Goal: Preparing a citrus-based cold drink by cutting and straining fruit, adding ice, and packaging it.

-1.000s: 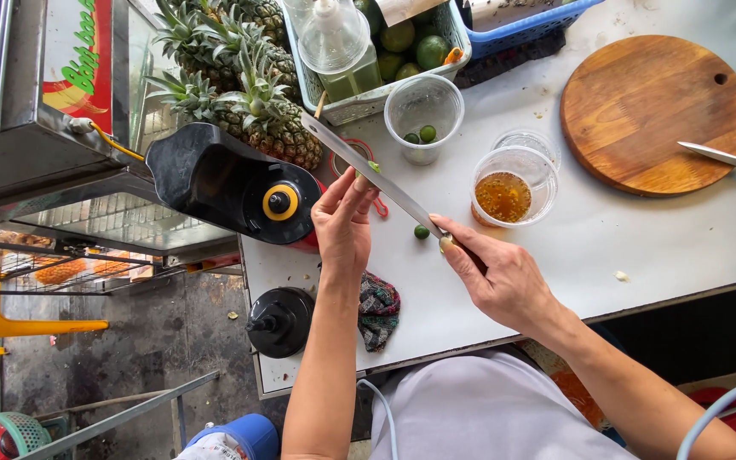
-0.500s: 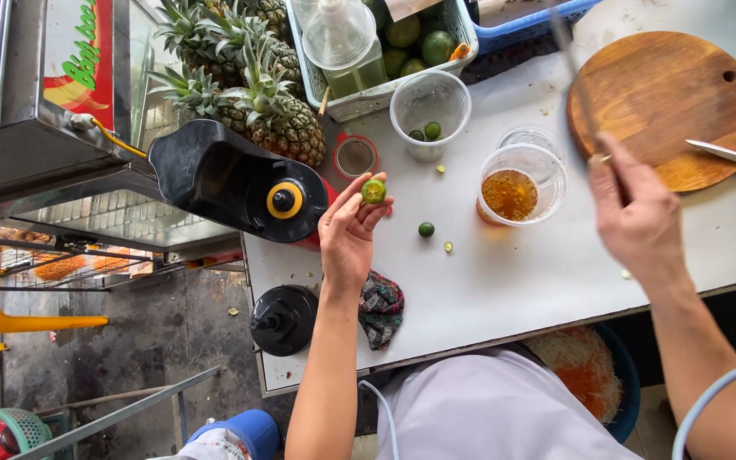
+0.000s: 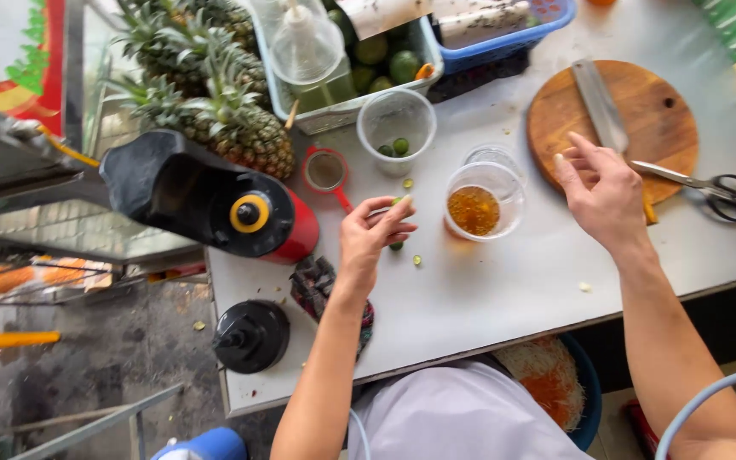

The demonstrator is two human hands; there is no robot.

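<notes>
**A:** At centre frame, the left hand pinches a small green citrus piece between thumb and fingertips, held just left of the plastic cup of amber liquid — close enough, it seems, for juice to reach the drink.

**B:** And the right hand?

**A:** Empty, fingers spread, hovering at the lower edge of the round wooden board in the upper right, where the long knife lies flat. Scissors rest half on the board, handles off its edge.

**B:** The other fruit?

**A:** More small green citrus sit in a clear cup above the hand, within easy reach; cut bits dot the grey surface below it. A red strainer lies beside the pineapples at upper left, near the black-and-red juicer.
</notes>
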